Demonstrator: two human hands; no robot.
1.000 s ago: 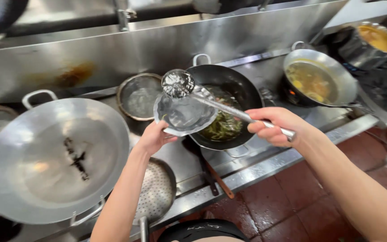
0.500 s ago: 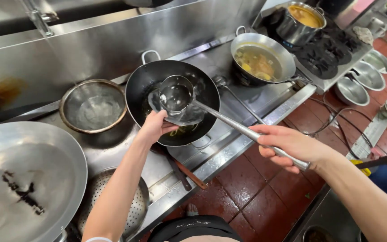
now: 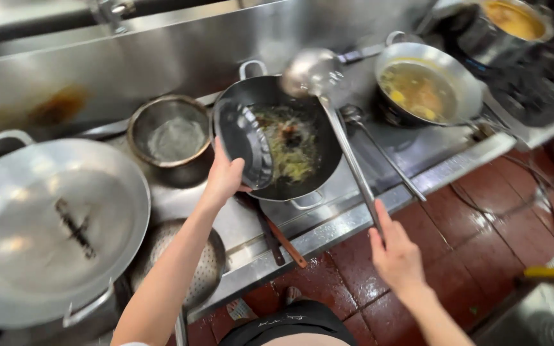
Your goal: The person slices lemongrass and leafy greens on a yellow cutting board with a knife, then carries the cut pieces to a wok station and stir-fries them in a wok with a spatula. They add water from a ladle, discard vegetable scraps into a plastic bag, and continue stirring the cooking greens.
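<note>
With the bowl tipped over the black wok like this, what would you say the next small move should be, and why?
Probably lower the ladle into the black wok and stir. The left hand holds the glass bowl tipped on edge and seemingly empty, while the right hand keeps the ladle raised above the greens.

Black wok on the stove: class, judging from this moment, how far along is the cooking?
Done: the black wok already holds greenish food, and the clear bowl in the left hand looks emptied, tipped on edge over it. In hand: the right hand grips the long ladle, raised above the wok. Left: stirring; the ladle isn't in the food.
</note>
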